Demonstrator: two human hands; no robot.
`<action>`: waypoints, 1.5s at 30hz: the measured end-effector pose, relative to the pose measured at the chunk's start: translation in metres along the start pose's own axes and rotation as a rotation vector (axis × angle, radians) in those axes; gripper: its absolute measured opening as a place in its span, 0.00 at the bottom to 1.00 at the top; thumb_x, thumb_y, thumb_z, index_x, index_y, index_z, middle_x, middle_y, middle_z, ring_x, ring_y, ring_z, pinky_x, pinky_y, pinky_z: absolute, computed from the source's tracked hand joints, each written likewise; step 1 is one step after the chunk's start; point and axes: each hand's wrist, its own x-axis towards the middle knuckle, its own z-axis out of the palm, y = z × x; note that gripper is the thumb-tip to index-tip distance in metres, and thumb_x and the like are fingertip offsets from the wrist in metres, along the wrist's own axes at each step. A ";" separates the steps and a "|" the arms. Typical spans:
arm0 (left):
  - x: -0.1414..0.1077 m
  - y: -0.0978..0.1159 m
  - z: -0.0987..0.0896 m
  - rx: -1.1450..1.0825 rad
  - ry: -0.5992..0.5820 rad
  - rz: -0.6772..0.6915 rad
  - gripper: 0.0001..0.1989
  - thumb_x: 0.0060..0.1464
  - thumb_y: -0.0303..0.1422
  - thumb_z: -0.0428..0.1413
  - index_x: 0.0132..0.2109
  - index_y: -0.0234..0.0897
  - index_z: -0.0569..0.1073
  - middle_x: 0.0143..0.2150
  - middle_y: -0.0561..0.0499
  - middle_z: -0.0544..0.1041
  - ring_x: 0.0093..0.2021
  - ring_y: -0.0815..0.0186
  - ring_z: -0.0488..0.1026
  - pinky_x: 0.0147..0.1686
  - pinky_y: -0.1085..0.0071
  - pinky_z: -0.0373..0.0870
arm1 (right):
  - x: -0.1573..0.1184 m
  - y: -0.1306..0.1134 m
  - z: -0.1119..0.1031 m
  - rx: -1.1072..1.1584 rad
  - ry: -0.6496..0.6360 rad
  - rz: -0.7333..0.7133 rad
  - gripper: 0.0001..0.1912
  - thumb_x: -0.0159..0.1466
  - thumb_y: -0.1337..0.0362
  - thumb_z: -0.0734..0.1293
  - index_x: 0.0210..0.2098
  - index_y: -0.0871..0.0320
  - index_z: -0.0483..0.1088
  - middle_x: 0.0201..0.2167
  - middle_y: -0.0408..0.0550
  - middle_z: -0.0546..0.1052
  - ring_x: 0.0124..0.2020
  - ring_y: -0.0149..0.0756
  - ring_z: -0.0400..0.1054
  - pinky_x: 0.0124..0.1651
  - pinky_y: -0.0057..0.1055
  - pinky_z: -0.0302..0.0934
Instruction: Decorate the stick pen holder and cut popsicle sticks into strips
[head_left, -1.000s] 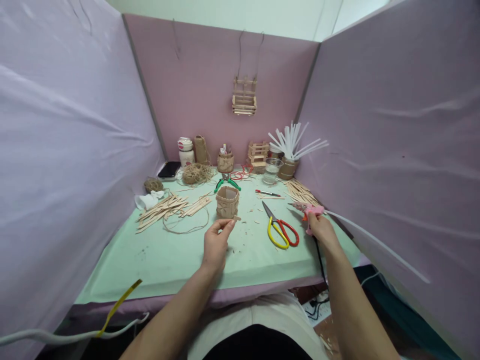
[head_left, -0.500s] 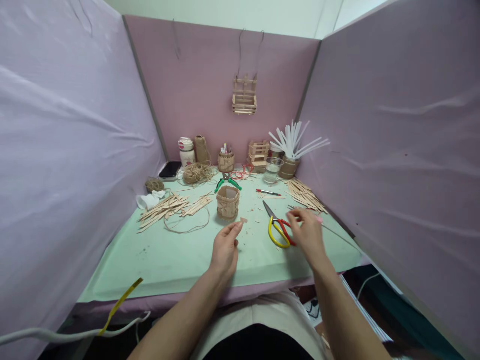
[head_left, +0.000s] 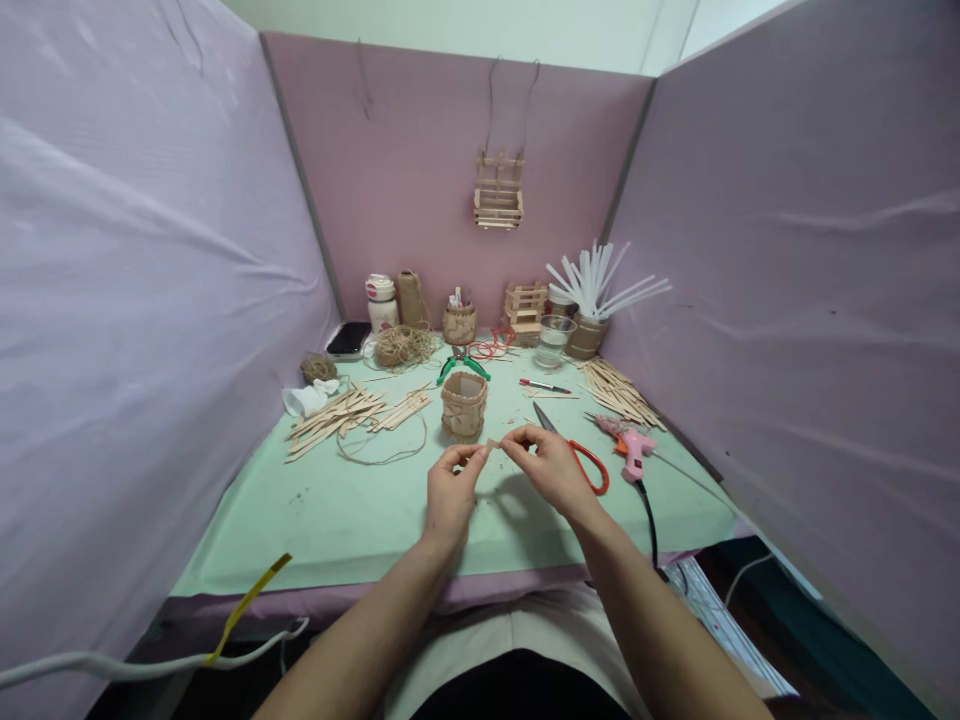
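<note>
left hand (head_left: pixel 450 490) pinches a small piece of wood (head_left: pixel 493 443), and the right hand (head_left: pixel 546 467) is closed on its other end, fingertips together. the piece is above the table (head_left: pixel 300 540), on the near side of the small cup (head_left: pixel 464 408) and seemingly apart from it. the step looks like adjusting the piece by fingertip; the next move calls for a light, steady pinch. scissors (head_left: pixel 544 417) lie partly hidden behind the right hand, with a pink glue gun (head_left: pixel 636 448) farther right. the white bottle (head_left: pixel 383 315) bears a red mark, too small to read.
</note>
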 end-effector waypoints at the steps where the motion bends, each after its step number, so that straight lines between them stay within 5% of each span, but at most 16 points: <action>1: 0.000 -0.001 -0.002 0.017 -0.018 -0.002 0.13 0.49 0.42 0.59 0.35 0.36 0.77 0.34 0.48 0.76 0.38 0.64 0.69 0.41 0.68 0.64 | 0.000 0.002 0.001 0.013 0.003 0.005 0.10 0.57 0.58 0.65 0.25 0.58 0.72 0.25 0.45 0.74 0.29 0.35 0.65 0.35 0.31 0.59; 4: 0.012 -0.002 -0.014 0.129 -0.040 0.038 0.18 0.46 0.41 0.61 0.42 0.36 0.73 0.40 0.47 0.74 0.41 0.62 0.69 0.42 0.67 0.65 | 0.004 0.009 0.002 0.061 0.043 0.022 0.11 0.57 0.56 0.65 0.25 0.58 0.71 0.25 0.44 0.74 0.29 0.35 0.65 0.35 0.31 0.58; 8: 0.056 0.002 -0.036 0.428 0.047 0.250 0.43 0.28 0.35 0.69 0.55 0.37 0.63 0.55 0.41 0.66 0.56 0.51 0.63 0.54 0.55 0.58 | 0.015 0.022 0.003 0.146 0.104 0.037 0.15 0.58 0.52 0.63 0.29 0.58 0.71 0.27 0.45 0.74 0.31 0.35 0.65 0.37 0.30 0.58; 10: 0.082 0.005 -0.042 0.498 -0.022 0.282 0.53 0.19 0.32 0.71 0.58 0.35 0.60 0.61 0.36 0.61 0.63 0.45 0.54 0.59 0.52 0.50 | 0.022 0.028 0.005 0.184 0.115 0.038 0.16 0.58 0.50 0.64 0.29 0.58 0.70 0.27 0.44 0.73 0.30 0.35 0.64 0.35 0.30 0.58; 12: 0.103 0.008 -0.041 0.452 -0.190 0.240 0.56 0.15 0.29 0.71 0.58 0.35 0.60 0.59 0.37 0.63 0.62 0.44 0.56 0.59 0.54 0.52 | 0.030 0.033 0.008 0.212 0.123 0.036 0.17 0.57 0.49 0.64 0.30 0.58 0.70 0.26 0.43 0.72 0.28 0.34 0.63 0.33 0.29 0.57; 16: 0.118 0.007 -0.033 0.259 -0.454 0.163 0.52 0.19 0.26 0.70 0.57 0.37 0.61 0.54 0.42 0.71 0.55 0.52 0.67 0.55 0.60 0.61 | 0.044 0.043 0.017 0.256 0.110 0.021 0.18 0.56 0.49 0.65 0.30 0.58 0.70 0.26 0.43 0.72 0.29 0.33 0.62 0.34 0.29 0.57; 22: 0.113 0.009 -0.022 0.052 -0.441 0.050 0.43 0.28 0.29 0.69 0.55 0.35 0.64 0.53 0.40 0.73 0.52 0.54 0.71 0.52 0.60 0.66 | 0.059 0.044 0.024 0.285 0.097 -0.008 0.16 0.56 0.51 0.66 0.28 0.59 0.70 0.25 0.42 0.72 0.29 0.33 0.63 0.35 0.30 0.57; 30: 0.108 0.021 -0.024 -0.192 -0.639 -0.174 0.35 0.35 0.33 0.69 0.54 0.37 0.69 0.52 0.41 0.75 0.50 0.53 0.74 0.52 0.56 0.68 | 0.074 0.026 0.023 0.287 0.065 -0.011 0.13 0.56 0.54 0.66 0.27 0.59 0.70 0.25 0.42 0.71 0.27 0.32 0.63 0.33 0.29 0.56; 45: 0.107 0.017 -0.025 -0.226 -0.694 -0.197 0.36 0.39 0.29 0.68 0.57 0.35 0.65 0.54 0.40 0.73 0.51 0.54 0.72 0.53 0.54 0.67 | 0.076 0.023 0.028 0.293 0.001 0.044 0.12 0.53 0.55 0.67 0.24 0.59 0.72 0.22 0.42 0.73 0.25 0.32 0.63 0.32 0.28 0.57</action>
